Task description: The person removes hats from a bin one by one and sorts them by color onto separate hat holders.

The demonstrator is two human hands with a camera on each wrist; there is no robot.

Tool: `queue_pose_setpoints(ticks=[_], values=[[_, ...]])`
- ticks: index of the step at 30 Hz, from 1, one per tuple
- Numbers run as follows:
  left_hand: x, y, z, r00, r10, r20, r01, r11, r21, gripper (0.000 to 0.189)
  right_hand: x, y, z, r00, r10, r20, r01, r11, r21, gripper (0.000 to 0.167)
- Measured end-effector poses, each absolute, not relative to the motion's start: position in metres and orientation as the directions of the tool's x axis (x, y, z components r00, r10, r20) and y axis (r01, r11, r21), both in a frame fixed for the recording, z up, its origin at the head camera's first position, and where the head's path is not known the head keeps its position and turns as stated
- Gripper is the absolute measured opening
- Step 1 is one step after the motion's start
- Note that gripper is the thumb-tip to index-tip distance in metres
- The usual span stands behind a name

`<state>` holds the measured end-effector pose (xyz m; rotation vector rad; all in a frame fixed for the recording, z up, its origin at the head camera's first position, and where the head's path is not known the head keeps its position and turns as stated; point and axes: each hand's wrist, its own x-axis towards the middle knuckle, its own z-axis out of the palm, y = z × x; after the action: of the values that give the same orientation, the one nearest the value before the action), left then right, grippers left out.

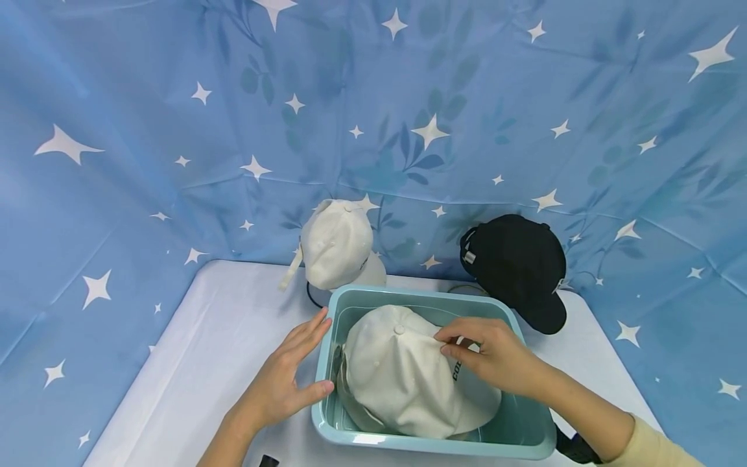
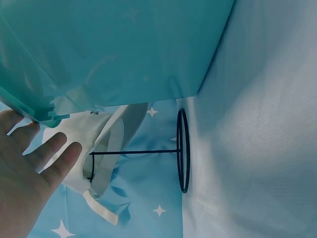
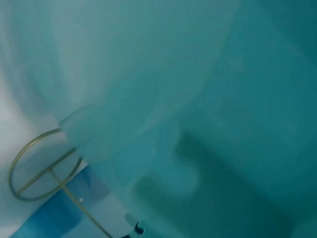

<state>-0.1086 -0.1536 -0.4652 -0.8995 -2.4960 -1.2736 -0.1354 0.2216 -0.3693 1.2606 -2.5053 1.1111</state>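
A white baseball cap point(image 1: 397, 376) with dark lettering on its front lies crown up inside a teal plastic basin point(image 1: 362, 438). At the front of its crown, my right hand point(image 1: 496, 357) pinches the fabric between thumb and fingers. My left hand point(image 1: 286, 373) is at the basin's left side, fingers spread and fingertips at the rim. In the left wrist view, the left hand point(image 2: 25, 168) shows its fingers extended beside the teal wall. The right hand is out of sight in the right wrist view, where the basin wall point(image 3: 237, 99) fills most of the picture.
Behind the basin, another white cap point(image 1: 337, 243) hangs on a black wire stand point(image 2: 183, 151). A black cap point(image 1: 516, 266) is at the back right, near a gold wire stand point(image 3: 37, 136). A blue star-patterned curtain point(image 1: 373, 155) borders the white table point(image 1: 192, 363).
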Motion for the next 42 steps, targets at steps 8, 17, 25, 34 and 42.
queue_pose_setpoints(ticks=[8,17,25,34,42], values=[[-0.109,-0.153,-0.466,-0.799,0.429,0.42,0.591,0.438,0.677,0.086,-0.133,0.228,-0.36,-0.677,-0.639,0.366,-0.712,0.443,-0.544,0.039],[-0.109,-0.153,-0.466,-0.798,0.427,0.426,0.595,0.442,0.671,0.087,-0.134,0.23,-0.35,-0.665,-0.645,0.377,-0.727,0.442,-0.526,0.038],[-0.108,-0.153,-0.465,-0.8,0.427,0.422,0.59,0.434,0.681,0.087,-0.135,0.228,-0.336,-0.61,-0.654,0.447,-0.783,0.41,-0.468,0.041],[-0.108,-0.154,-0.465,-0.798,0.427,0.425,0.592,0.428,0.682,0.085,-0.137,0.225,-0.318,-0.565,-0.665,0.489,-0.821,0.388,-0.419,0.045],[-0.108,-0.154,-0.465,-0.795,0.432,0.426,0.596,0.429,0.678,0.086,-0.14,0.226,-0.306,-0.502,-0.684,0.529,-0.863,0.352,-0.363,0.049]])
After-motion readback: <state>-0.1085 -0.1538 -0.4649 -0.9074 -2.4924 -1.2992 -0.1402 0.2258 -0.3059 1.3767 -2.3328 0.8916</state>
